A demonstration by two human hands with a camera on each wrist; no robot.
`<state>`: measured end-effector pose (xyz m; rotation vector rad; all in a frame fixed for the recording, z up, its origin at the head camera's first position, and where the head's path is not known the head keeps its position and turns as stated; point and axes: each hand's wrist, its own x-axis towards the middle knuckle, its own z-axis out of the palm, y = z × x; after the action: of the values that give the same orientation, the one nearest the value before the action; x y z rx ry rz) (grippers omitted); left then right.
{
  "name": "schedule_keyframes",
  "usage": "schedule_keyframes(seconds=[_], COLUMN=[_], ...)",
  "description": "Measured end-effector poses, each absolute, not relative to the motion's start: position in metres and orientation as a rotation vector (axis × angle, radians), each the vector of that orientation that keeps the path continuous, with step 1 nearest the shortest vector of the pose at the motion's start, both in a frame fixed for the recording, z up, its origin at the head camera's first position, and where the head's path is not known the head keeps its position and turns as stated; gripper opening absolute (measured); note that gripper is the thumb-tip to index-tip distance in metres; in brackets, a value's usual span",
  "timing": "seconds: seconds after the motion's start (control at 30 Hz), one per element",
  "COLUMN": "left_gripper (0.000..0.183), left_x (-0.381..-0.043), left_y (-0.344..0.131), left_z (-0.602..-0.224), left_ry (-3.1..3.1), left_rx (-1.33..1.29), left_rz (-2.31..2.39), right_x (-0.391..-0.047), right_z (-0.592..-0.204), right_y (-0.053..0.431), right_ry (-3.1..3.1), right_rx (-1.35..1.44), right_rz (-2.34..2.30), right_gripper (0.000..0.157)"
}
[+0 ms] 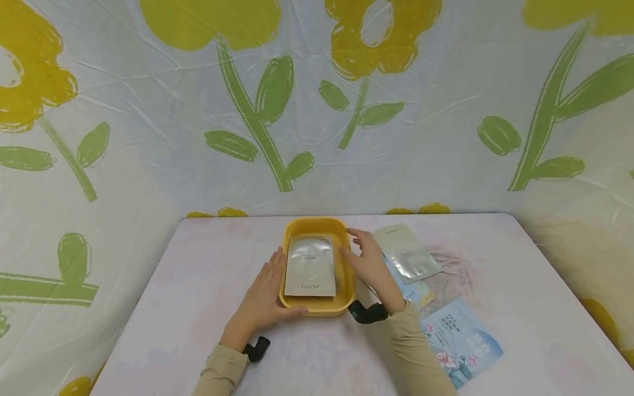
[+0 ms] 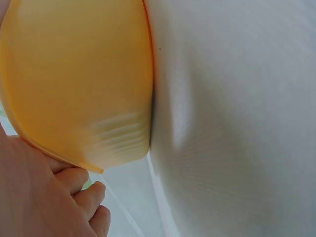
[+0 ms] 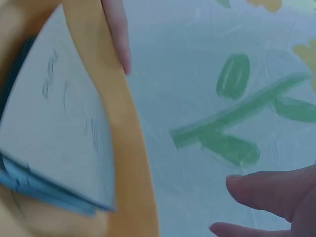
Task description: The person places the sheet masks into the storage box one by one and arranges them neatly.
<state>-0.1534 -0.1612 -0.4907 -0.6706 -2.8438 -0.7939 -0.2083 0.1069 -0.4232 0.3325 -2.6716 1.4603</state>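
Note:
A yellow rectangular tray [image 1: 317, 312] stands on the table with a white-and-silver sachet [image 1: 311, 269] lettered PMPM lying in it. In the right wrist view, the white sachet [image 3: 61, 113] lies over several bluish edges. My left hand [image 1: 260, 297] rests against the tray's left side, its fingers straight along the wall and its thumb across the front rim. The left wrist view has its fingers [image 2: 91, 195] beside the tray's outer wall [image 2: 84, 74]. My right hand [image 1: 369, 261] is at the right rim with fingers spread; one fingertip [image 3: 126, 64] meets the rim.
Right of the tray, another PMPM sachet [image 1: 406, 253] overlaps a blue sachet [image 1: 418, 291]. Nearer the front lies a blue flowered sachet [image 1: 463, 341], partly under the right sleeve [image 1: 416, 352]. A flower-printed cloth [image 1: 431, 143] hangs behind the table.

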Motion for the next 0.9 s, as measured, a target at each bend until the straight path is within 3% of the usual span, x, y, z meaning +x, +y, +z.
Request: schedule_keyframes(seconds=[0.57, 0.9], left_gripper=[0.13, 0.131], left_x=[-0.154, -0.153], left_y=[-0.161, -0.161], left_z=[-0.492, -0.491], left_ry=[-2.859, -2.868], left_rx=[-0.66, -0.655], left_rz=[-0.774, -0.775], right_x=[-0.226, -0.235], right_z=[-0.439, -0.465], right_y=[0.177, 0.217], right_ry=[-2.804, -2.891], right_rx=[0.094, -0.074], right_rz=[0.821, 0.792], right_gripper=[0.041, 0.063])
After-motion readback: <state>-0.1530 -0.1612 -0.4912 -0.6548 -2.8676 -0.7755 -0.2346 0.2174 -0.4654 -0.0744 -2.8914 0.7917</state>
